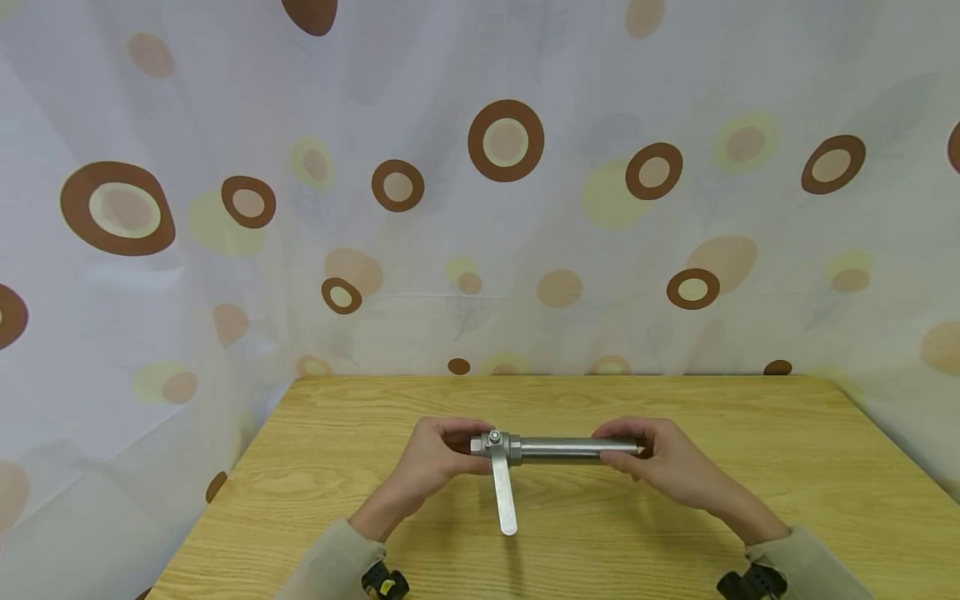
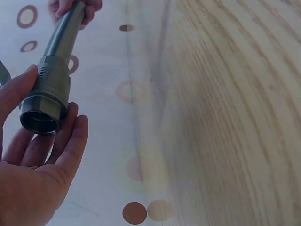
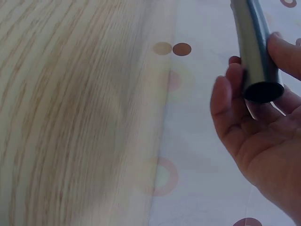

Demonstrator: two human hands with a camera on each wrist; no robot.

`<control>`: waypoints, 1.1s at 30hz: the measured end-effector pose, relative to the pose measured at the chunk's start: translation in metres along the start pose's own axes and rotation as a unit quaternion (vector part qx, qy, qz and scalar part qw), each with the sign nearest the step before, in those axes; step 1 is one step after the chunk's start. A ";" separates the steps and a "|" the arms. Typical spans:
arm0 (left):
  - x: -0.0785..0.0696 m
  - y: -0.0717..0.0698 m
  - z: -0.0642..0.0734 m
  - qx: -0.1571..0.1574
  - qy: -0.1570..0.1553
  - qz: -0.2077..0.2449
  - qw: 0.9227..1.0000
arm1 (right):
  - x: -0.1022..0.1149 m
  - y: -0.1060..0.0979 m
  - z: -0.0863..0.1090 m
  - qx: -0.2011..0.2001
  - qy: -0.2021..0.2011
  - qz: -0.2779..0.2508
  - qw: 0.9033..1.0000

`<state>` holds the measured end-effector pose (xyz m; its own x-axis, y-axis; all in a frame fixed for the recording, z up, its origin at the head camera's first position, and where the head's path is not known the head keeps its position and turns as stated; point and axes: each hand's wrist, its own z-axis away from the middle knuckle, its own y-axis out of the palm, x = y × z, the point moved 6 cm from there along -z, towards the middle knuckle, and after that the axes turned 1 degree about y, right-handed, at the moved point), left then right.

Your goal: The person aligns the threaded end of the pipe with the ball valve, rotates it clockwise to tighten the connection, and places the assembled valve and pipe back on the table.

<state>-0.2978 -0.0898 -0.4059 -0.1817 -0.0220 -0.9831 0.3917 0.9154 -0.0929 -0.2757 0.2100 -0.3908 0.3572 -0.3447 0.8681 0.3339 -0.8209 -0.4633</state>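
Observation:
A metal ball valve (image 1: 514,448) with a flat lever handle (image 1: 506,498) is joined to a straight steel pipe (image 1: 558,448). Valve and pipe lie level in line, raised over the table, the lever pointing toward me. My left hand (image 1: 432,467) grips the valve body at its free end, thumb and fingers on opposite sides. In the left wrist view the valve's open threaded port (image 2: 40,121) faces the camera. Around the pipe's far right end curl the fingers and thumb of my right hand (image 1: 671,467). The right wrist view shows the hollow pipe mouth (image 3: 263,92).
Beneath the hands is a wooden table (image 1: 315,450) with light grain. A white curtain (image 1: 450,250) printed with brown and yellow circles hangs behind it and along both sides. Dark devices are strapped at both wrists.

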 end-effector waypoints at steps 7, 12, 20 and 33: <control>0.008 -0.001 -0.002 0.016 -0.001 -0.079 0.997 | -0.009 0.005 -0.006 0.026 0.007 0.055 0.998; 0.012 -0.002 -0.004 0.031 0.002 -0.178 0.983 | -0.014 0.014 -0.013 0.049 -0.005 0.107 0.993; 0.020 0.002 -0.006 0.047 0.015 -0.259 0.965 | -0.017 0.024 -0.020 0.074 -0.018 0.156 0.985; 0.022 0.008 -0.002 0.059 0.018 -0.294 0.954 | -0.019 0.035 -0.016 0.086 -0.030 0.181 0.979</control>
<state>-0.3003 -0.0819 -0.4284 -0.4320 -0.5007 -0.7501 0.3116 0.6977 -0.6451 -0.2852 0.1807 -0.4210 0.5281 -0.5681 0.6312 0.3150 -0.5592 -0.7669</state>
